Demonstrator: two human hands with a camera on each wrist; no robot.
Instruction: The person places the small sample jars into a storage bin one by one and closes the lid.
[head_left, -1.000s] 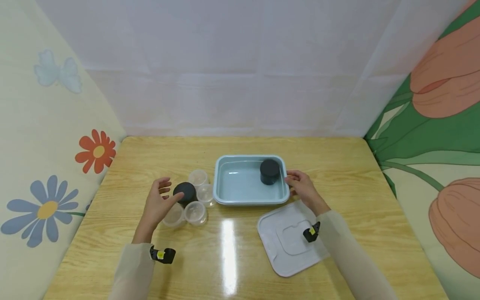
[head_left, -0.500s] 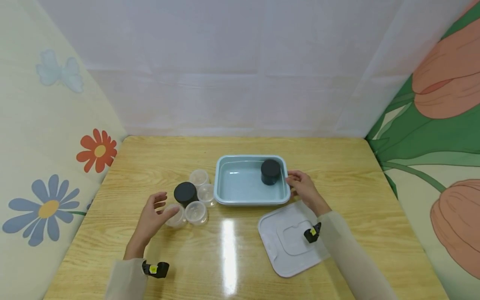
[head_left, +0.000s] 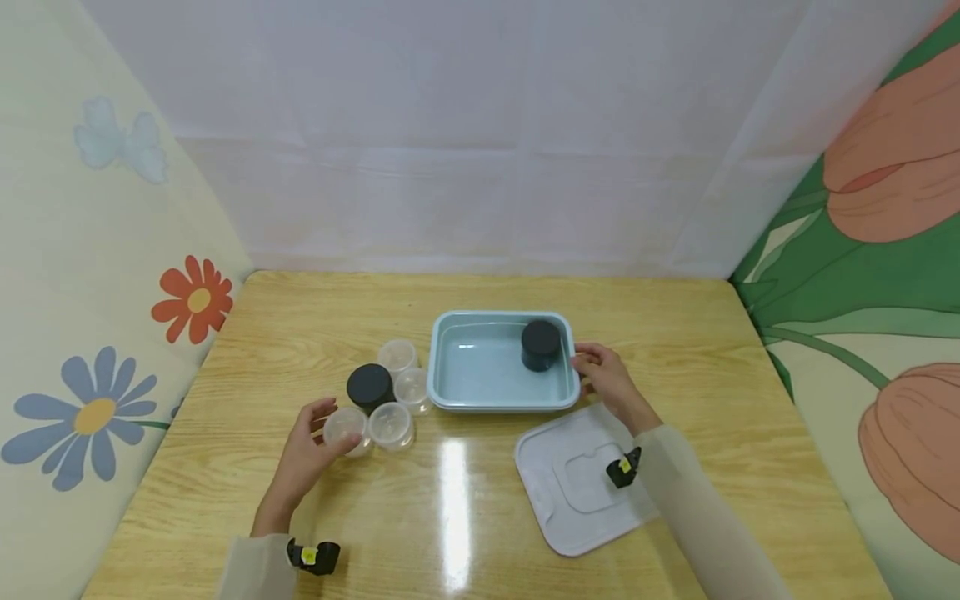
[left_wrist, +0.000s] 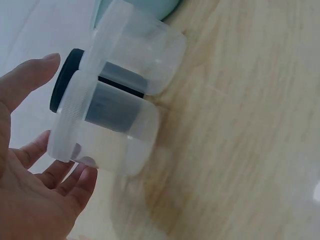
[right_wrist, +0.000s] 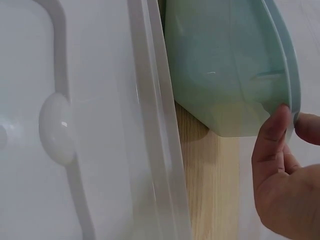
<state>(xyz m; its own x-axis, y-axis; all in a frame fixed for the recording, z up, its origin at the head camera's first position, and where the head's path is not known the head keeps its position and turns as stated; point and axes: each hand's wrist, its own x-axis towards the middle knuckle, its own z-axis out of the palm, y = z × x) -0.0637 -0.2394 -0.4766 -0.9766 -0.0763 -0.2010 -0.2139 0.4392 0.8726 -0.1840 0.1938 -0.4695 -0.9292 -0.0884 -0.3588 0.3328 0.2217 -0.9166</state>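
My left hand (head_left: 309, 454) reaches around a clear plastic jar (head_left: 347, 429) with a translucent lid. In the left wrist view its fingers touch the jar's side, while the thumb stands apart from the lid. More clear jars (head_left: 392, 425) cluster beside it, around a black-lidded jar (head_left: 370, 387). My right hand (head_left: 609, 379) pinches the right rim of a light blue rectangular container (head_left: 480, 402), thumb on one side and fingers on the other, as the right wrist view shows. A second black-lidded jar (head_left: 541, 344) stands inside the container at its right end.
A white lid (head_left: 573, 492) with a raised panel lies on the wooden table (head_left: 420, 533) below my right forearm, close to the container. A white cloth (head_left: 480, 150) hangs behind the table, with floral cloths (head_left: 112, 292) at the sides.
My left hand has moved away from the black-lidded jar, toward me, to the nearest-left clear jar. My right hand stays on the container's rim.
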